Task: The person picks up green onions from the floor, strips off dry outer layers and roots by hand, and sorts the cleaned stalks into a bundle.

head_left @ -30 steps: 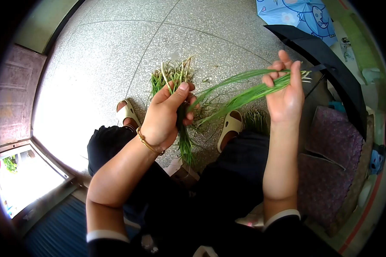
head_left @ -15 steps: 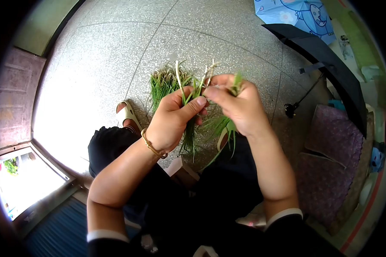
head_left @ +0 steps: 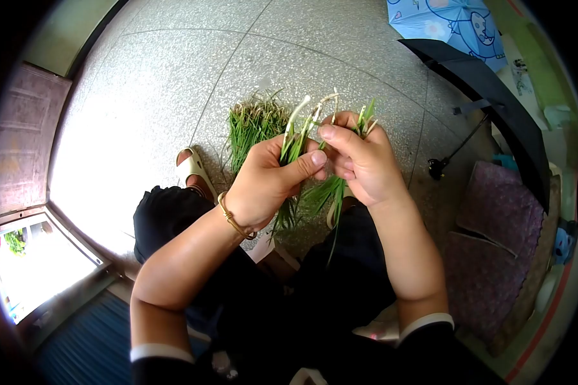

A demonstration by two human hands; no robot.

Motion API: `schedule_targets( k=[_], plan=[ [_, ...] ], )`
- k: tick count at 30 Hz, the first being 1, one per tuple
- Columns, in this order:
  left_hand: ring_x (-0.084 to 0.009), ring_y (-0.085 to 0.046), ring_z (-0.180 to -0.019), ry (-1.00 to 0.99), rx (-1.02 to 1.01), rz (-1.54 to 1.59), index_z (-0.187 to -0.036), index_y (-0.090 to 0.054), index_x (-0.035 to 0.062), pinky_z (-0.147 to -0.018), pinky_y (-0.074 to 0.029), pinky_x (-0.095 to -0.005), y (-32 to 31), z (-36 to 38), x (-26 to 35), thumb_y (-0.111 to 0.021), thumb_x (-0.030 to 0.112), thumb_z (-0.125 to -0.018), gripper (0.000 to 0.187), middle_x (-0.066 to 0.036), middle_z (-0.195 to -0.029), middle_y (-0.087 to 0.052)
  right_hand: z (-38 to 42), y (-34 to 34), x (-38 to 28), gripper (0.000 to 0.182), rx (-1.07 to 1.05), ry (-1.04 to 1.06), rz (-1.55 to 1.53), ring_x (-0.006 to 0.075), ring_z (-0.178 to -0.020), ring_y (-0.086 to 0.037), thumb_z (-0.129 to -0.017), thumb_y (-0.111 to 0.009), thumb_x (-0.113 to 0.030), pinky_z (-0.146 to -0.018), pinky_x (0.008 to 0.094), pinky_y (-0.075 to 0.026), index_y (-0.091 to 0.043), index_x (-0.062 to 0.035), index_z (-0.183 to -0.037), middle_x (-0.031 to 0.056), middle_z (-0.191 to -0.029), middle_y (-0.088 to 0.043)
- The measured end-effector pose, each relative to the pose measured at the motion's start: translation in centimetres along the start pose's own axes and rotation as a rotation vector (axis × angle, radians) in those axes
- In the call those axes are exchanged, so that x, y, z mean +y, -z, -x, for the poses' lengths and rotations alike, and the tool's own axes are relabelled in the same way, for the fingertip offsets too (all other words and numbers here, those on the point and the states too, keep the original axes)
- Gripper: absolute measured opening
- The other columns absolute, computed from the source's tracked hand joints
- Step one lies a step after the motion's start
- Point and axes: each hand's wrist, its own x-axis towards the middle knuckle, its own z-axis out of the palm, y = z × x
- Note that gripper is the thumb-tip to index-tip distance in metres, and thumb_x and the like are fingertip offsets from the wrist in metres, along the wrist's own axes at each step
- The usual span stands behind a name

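Observation:
My left hand is closed around a small bunch of chives, with the pale stem ends pointing up past the fingers and the green leaves hanging below. Close against it, my right hand has thumb and forefinger pinched at the stems. More chives are in its other fingers, their leaf ends dangling under the palm. Which stem the right fingertips pinch is partly hidden. Behind my left hand, a larger pile of chives lies on the floor, root ends away from me.
Speckled floor tiles spread ahead. An open black umbrella and a blue patterned umbrella stand at the right, above a purple mat. Between my legs is a pale box. A sandal is on my left foot.
My right hand has turned slightly, and its chives sit lower between the fingers. The stems in my left hand now lean more to the right. The floor pile has not changed.

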Motion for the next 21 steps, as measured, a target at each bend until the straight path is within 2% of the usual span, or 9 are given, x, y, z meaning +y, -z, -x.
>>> schedule_targets(
  k=[7,9,11,13,15,16,18,19,21],
  plan=[
    [-0.0032,-0.046,-0.055,0.014,-0.02,-0.018,-0.086,-0.058,0.0024,-0.048,-0.032,-0.0164,-0.5,-0.1,1.3,-0.061,0.013,-0.083,0.011,0.0,-0.068,-0.058,-0.2,0.3,0.0,0.007,0.044,0.074,-0.183,0.0022,-0.041,-0.032,-0.082,-0.059,-0.013,-0.037,0.0175,-0.024,-0.056,-0.0068,-0.081,-0.0064,-0.054,-0.041],
    [-0.0038,-0.047,-0.055,0.016,-0.034,-0.024,-0.085,-0.058,0.002,-0.049,-0.032,-0.0164,-0.6,0.2,0.9,-0.061,0.013,-0.083,0.011,-0.001,-0.067,-0.058,-0.8,2.0,-1.0,0.005,0.107,0.169,-0.357,0.0025,-0.041,-0.03,-0.082,-0.059,-0.014,-0.037,0.0179,-0.023,-0.056,-0.0101,-0.08,-0.0072,-0.052,-0.036],
    [-0.0044,-0.048,-0.056,0.018,-0.05,-0.032,-0.085,-0.058,0.0017,-0.05,-0.033,-0.0165,-0.5,0.3,0.9,-0.061,0.013,-0.083,0.012,-0.001,-0.067,-0.058,-1.3,4.3,-2.3,0.007,0.192,0.296,-0.326,0.0032,-0.041,-0.028,-0.082,-0.06,-0.015,-0.037,0.0185,-0.022,-0.055,-0.0122,-0.077,-0.0076,-0.052,-0.034],
    [-0.0033,-0.047,-0.055,0.062,0.002,-0.001,-0.086,-0.059,0.0025,-0.048,-0.031,-0.0163,-0.4,0.3,1.1,-0.061,0.013,-0.083,0.012,-0.001,-0.066,-0.058,-1.1,5.7,-3.2,0.009,0.304,0.403,-0.178,0.0019,-0.043,-0.031,-0.079,-0.063,-0.013,-0.037,0.0184,-0.021,-0.056,-0.0089,-0.076,-0.0062,-0.055,-0.038],
    [-0.0019,-0.046,-0.054,0.1,0.014,0.023,-0.09,-0.06,0.0038,-0.046,-0.029,-0.0158,0.3,0.2,1.0,-0.061,0.013,-0.083,0.012,0.0,-0.065,-0.058,-0.6,6.2,-3.6,0.007,0.389,0.418,0.043,0.0026,-0.048,-0.036,-0.078,-0.062,-0.008,-0.041,0.0178,-0.027,-0.057,-0.0054,-0.082,-0.0051,-0.059,-0.043],
    [-0.0013,-0.045,-0.054,0.085,0.022,0.067,-0.092,-0.06,0.0045,-0.045,-0.028,-0.0156,0.4,0.1,1.0,-0.061,0.014,-0.082,0.013,0.001,-0.065,-0.058,-0.5,6.0,-3.7,0.007,0.392,0.419,0.043,0.0026,-0.048,-0.036,-0.078,-0.062,-0.008,-0.041,0.0178,-0.027,-0.057,-0.0054,-0.082,-0.0051,-0.059,-0.043],
    [-0.001,-0.046,-0.054,0.056,0.056,0.119,-0.098,-0.061,0.0057,-0.045,-0.028,-0.0152,0.2,0.3,1.3,-0.063,0.014,-0.081,0.018,0.003,-0.066,-0.057,-0.4,5.1,-3.5,0.012,0.5,0.416,0.476,0.0004,-0.05,-0.033,-0.078,-0.06,-0.003,-0.043,0.0164,-0.024,-0.056,-0.0028,-0.089,-0.0082,-0.059,-0.037],
    [-0.001,-0.046,-0.054,0.057,0.055,0.118,-0.098,-0.061,0.0057,-0.045,-0.028,-0.0152,-0.1,0.3,1.4,-0.063,0.014,-0.081,0.018,0.003,-0.066,-0.057,-0.2,4.8,-3.3,0.012,0.502,0.416,0.476,0.0004,-0.05,-0.033,-0.078,-0.06,-0.003,-0.043,0.0164,-0.024,-0.056,-0.0028,-0.089,-0.0082,-0.059,-0.037],
    [-0.0014,-0.045,-0.055,0.02,0.11,0.113,-0.095,-0.062,0.0052,-0.046,-0.029,-0.0152,-0.4,0.4,1.5,-0.064,0.014,-0.08,0.017,0.004,-0.067,-0.056,0.3,4.3,-2.7,0.026,0.27,0.296,0.807,0.0007,-0.053,-0.034,-0.075,-0.059,0.0,-0.048,0.017,-0.028,-0.056,0.0009,-0.101,-0.0083,-0.06,-0.038]
  ],
)
